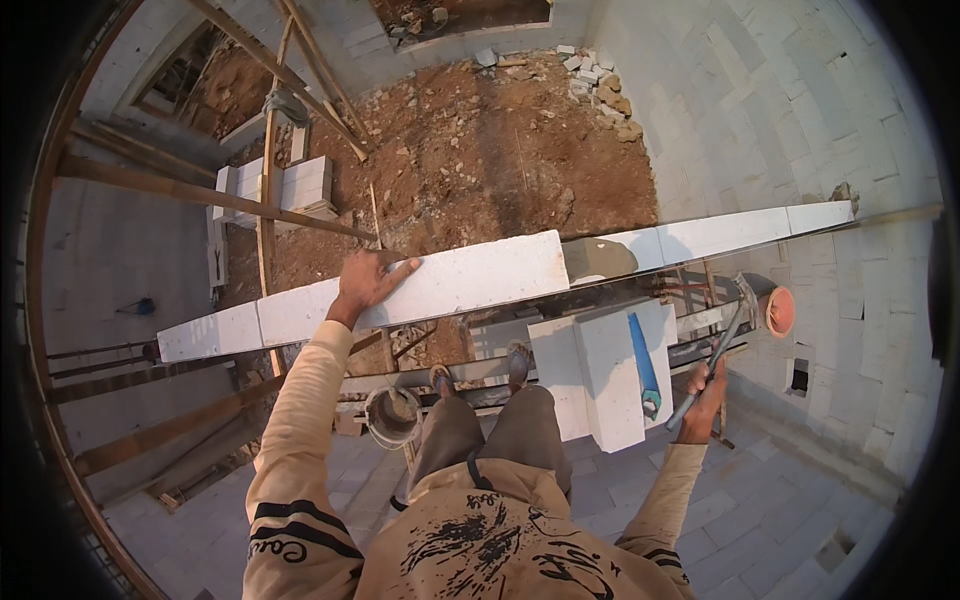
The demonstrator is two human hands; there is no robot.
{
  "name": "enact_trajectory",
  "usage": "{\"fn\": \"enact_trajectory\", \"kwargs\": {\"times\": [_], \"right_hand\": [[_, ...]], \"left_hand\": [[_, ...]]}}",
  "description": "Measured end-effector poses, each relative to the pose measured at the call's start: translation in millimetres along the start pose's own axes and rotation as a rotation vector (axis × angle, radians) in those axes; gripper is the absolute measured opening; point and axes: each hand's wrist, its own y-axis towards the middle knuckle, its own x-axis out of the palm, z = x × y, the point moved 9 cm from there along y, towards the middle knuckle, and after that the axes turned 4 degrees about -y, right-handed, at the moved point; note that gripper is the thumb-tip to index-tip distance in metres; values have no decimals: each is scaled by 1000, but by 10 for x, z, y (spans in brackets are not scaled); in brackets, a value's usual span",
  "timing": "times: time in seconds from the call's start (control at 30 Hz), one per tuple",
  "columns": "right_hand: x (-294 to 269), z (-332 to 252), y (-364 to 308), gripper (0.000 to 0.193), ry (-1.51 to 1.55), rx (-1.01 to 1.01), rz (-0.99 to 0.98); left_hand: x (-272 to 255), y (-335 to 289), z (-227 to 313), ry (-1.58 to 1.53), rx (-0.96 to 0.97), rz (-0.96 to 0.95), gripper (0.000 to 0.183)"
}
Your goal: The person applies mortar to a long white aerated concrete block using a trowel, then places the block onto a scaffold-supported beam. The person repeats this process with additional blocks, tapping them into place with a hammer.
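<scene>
My left hand (366, 283) lies flat on a long white block (470, 275) that tops a course of white blocks running from left to upper right. My right hand (702, 400) is closed on the handle of a grey metal trowel (722, 345), held out to the right with its blade pointing up. Grey mortar (600, 258) sits on the course just right of the block under my left hand. My feet in sandals (480, 368) stand on a scaffold plank.
Loose white blocks (600, 375) stand on the scaffold by my right leg, a blue hand saw (642, 365) lying on them. An orange bucket (778, 310) is at the right, a grey bucket (392, 415) under my left arm. Wooden poles (200, 190) cross at the left. Red earth (480, 150) lies far below.
</scene>
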Motion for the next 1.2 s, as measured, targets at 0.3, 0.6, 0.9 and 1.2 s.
{"fn": "enact_trajectory", "kwargs": {"times": [0.3,0.6,0.9,1.2], "right_hand": [[1371,1398,-711,40,-544,381,-540],[1012,442,-217,44,-458,179,-232],[1411,1297,-641,44,-696,380,-445],[1273,961,-466,43,-417,223,-184]], "left_hand": [[30,15,-77,23,-61,-26,66],[-18,-14,-6,-47,-8,56,61],[-87,-31,75,-51,25,92,56],[-56,-35,16,-41,57,131,55]]}}
